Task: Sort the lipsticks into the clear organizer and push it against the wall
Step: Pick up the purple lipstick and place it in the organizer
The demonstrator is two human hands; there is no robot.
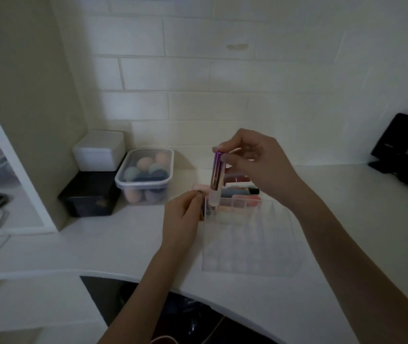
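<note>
Dim vanity counter, lipstick sorting, head view.

L to R: black box (90, 194) w/ white lidded box (99, 150) stacked on top, by wall; clear tub (145, 176) of makeup sponges just beside. Left hand (181, 219) curled at organizer's left rim, pinching small dark item, too blurred to ID. Purple lipstick (215, 173) upright, base at back-left slot of clear organizer (247, 234), cap end pinched by right hand (252, 162) from above. Loose lipsticks (240, 188) lying behind organizer, under right hand. Black device (407, 137) leaning at wall, far R.
</note>
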